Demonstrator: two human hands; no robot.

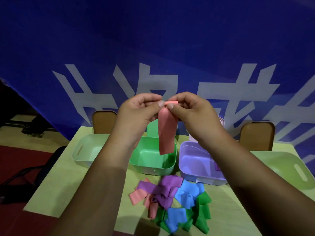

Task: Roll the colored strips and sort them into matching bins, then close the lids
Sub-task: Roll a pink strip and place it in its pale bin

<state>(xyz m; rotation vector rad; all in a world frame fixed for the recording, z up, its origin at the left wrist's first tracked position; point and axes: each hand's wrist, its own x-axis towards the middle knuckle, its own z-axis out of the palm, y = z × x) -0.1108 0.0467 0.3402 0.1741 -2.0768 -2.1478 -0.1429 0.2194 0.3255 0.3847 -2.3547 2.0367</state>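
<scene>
Both hands are raised above the table and pinch the top end of a pink strip point(166, 133), whose upper edge is curled into a small roll. My left hand point(136, 111) pinches its left side, my right hand point(190, 110) its right side. The rest of the strip hangs straight down in front of the green bin point(151, 163). A purple bin point(196, 169) stands to the right with its lid up behind it. A pile of pink, purple, blue and green strips point(172, 201) lies on the table in front of the bins.
A pale bin point(85, 150) stands at the left and a pale green bin point(289, 171) at the right on the yellow-green table point(68, 176). Two brown chair backs point(102, 121) rise behind the table, before a blue banner.
</scene>
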